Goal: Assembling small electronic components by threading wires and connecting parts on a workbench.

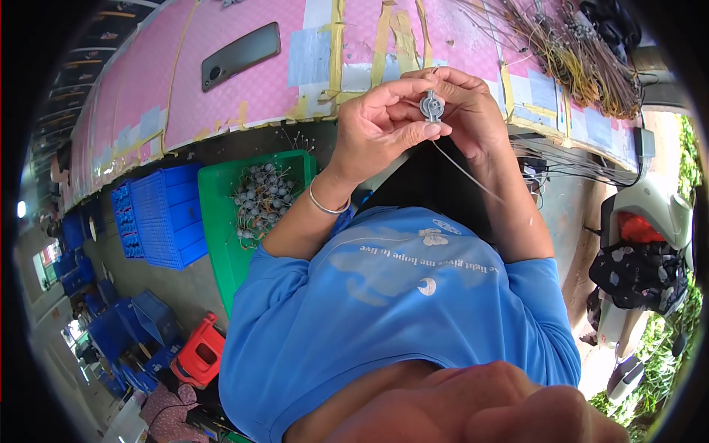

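Between my two hands, just off the near edge of the table, is a small grey round part (432, 108) with a raised rim and short stubs above and below. My left hand (384, 118) pinches it from the left, thumb under its lower stub and forefinger along its upper side. The fingers of my right hand (469, 103) close on its upper end from the right. A thin grey cable (469, 176) hangs from the part and runs down across my right forearm. What the inner fingertips grip behind the part is hidden.
The pink table top (258, 22) carries tape strips and a dark phone (241, 57). A bundle of wires (572, 63) lies at its far right. Left of me stand a green bin (214, 221) with several round grey parts (266, 193) and stacked blue crates (173, 218).
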### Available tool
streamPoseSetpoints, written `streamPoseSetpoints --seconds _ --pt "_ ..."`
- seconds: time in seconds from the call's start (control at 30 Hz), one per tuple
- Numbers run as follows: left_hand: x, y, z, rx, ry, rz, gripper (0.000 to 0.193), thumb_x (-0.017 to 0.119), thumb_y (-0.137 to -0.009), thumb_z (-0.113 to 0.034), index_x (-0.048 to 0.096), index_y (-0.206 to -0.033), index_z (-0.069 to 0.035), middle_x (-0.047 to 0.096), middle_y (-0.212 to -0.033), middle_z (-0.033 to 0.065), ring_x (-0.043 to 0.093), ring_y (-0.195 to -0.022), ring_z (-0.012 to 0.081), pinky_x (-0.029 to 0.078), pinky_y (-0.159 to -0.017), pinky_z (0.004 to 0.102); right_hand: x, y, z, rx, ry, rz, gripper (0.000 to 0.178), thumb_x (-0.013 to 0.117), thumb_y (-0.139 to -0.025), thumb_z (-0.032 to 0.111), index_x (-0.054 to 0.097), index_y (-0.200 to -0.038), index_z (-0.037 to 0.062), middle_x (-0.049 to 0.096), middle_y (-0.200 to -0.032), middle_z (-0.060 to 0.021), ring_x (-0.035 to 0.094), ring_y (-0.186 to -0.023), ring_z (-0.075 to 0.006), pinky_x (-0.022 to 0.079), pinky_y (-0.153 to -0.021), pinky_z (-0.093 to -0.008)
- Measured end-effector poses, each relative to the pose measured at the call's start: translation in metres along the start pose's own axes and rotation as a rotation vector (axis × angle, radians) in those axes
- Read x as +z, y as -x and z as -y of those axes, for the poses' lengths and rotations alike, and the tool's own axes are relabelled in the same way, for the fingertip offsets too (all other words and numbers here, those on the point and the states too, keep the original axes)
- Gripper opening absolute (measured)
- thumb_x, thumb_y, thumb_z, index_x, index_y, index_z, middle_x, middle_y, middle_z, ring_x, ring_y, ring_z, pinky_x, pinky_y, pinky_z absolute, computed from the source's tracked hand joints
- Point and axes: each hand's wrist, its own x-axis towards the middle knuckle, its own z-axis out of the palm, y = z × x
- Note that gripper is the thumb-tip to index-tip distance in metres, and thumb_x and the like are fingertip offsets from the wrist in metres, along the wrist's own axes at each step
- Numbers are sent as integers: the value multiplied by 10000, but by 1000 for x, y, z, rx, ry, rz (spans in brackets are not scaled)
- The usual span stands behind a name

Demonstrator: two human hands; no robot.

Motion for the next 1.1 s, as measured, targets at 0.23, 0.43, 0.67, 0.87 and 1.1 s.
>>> streamPoseSetpoints --seconds 0.23,0.43,0.67,0.87,1.1 --pt "-37 -9 -6 -84 26 18 416 745 -763 105 583 -1146 95 658 -932 120 707 -842 213 613 -788 351 9 -53 25 -40 667 168 234 644 -927 154 673 -1072 -27 701 -963 -77 662 -836 -135 539 -746 -271" --pt "-39 -15 -2 -261 -33 -18 414 729 -800 67 557 -1177 80 659 -943 108 713 -874 223 587 -776 294 -2 -181 67 -767 1406 -122 144 600 -837 179 693 -834 69 660 -763 -201 659 -726 -382 526 -687 -475" --pt "-42 -17 1 -287 -53 -11 465 726 -795 84 536 -1219 76 662 -925 107 711 -888 210 553 -776 272 9 -239 46 -821 1981 -73 160 584 -803 170 674 -748 50 680 -758 -183 675 -716 -352 532 -666 -474" --pt "-45 -11 -1 -264 -125 -139 455 742 -753 113 566 -1172 92 659 -908 126 721 -845 236 574 -757 267 4 -242 27 -810 2078 96 135 583 -765 139 652 -675 68 643 -703 -179 650 -678 -348 525 -633 -458" --pt "-45 -2 -13 -95 -62 -209 403 724 -760 121 581 -1136 95 678 -975 140 711 -884 205 585 -761 266 18 -185 27 -845 1788 57 144 634 -839 157 683 -885 29 691 -804 -158 661 -718 -246 515 -647 -367"
